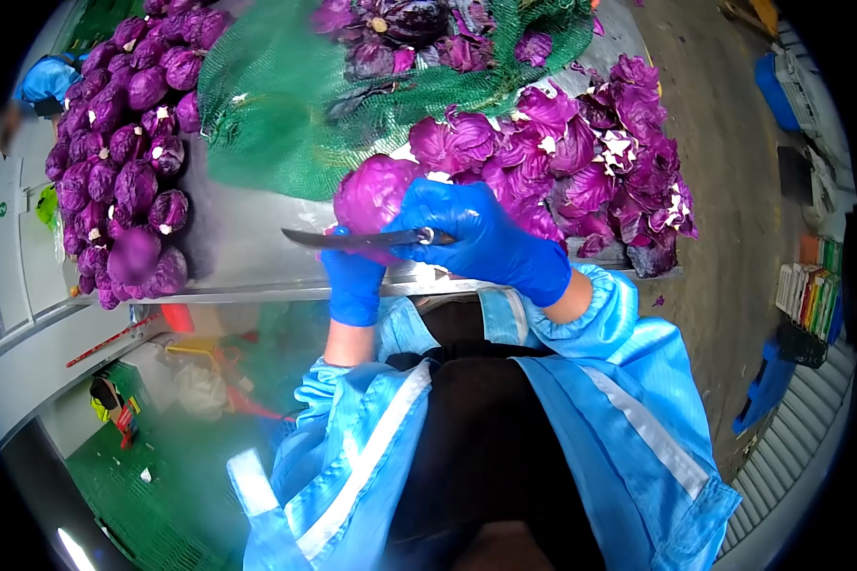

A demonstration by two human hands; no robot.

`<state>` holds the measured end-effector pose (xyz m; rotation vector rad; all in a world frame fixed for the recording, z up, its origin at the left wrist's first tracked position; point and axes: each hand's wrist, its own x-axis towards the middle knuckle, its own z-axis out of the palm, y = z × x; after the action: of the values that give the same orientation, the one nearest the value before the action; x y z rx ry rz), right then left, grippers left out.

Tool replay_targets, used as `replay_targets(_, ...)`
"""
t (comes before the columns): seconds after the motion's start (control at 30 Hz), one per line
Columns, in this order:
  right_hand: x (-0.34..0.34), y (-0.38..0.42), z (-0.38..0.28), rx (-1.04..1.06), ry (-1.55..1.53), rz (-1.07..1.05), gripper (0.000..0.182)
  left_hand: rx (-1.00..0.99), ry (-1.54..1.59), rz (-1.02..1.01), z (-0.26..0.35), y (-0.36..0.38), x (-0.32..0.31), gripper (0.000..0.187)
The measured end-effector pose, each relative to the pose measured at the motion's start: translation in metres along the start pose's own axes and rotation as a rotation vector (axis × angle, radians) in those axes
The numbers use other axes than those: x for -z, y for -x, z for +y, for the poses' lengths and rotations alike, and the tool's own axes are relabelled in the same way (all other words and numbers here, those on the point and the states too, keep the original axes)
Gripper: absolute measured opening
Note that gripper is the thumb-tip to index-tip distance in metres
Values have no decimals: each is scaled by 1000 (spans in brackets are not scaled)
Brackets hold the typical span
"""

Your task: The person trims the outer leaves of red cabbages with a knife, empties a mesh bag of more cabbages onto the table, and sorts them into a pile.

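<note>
A red cabbage (pixel 375 187) is held at the near edge of the metal table, in front of my body. My left hand (pixel 354 284), in a blue glove, grips it from below on the near side. My right hand (pixel 481 233), gloved in blue too, is closed around a knife (pixel 352 240). The blade points left, crossing in front of the cabbage and over the tips of my left fingers in this view. Right beside my right hand lies a heap of loose purple cabbage leaves (pixel 581 162) with white stem pieces.
Many red cabbages (pixel 124 152) are piled on the table's left side. Green netting (pixel 267 124) spreads across the middle, with more cabbage (pixel 414 21) on it at the back. Crates (pixel 809 285) stand along the right wall, beyond the floor.
</note>
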<state>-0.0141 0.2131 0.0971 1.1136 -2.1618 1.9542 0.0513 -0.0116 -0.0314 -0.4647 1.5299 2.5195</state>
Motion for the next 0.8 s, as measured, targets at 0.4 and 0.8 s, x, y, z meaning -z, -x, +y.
replay_targets(0.4, 1, -2, 19, -86, -19, 151, 31, 125, 1145, -272, 46, -16, -50, 71)
replay_targets(0.8, -3, 40, 59, -929, -325, 520, 28, -311, 512, 191, 253, -208, 82, 73)
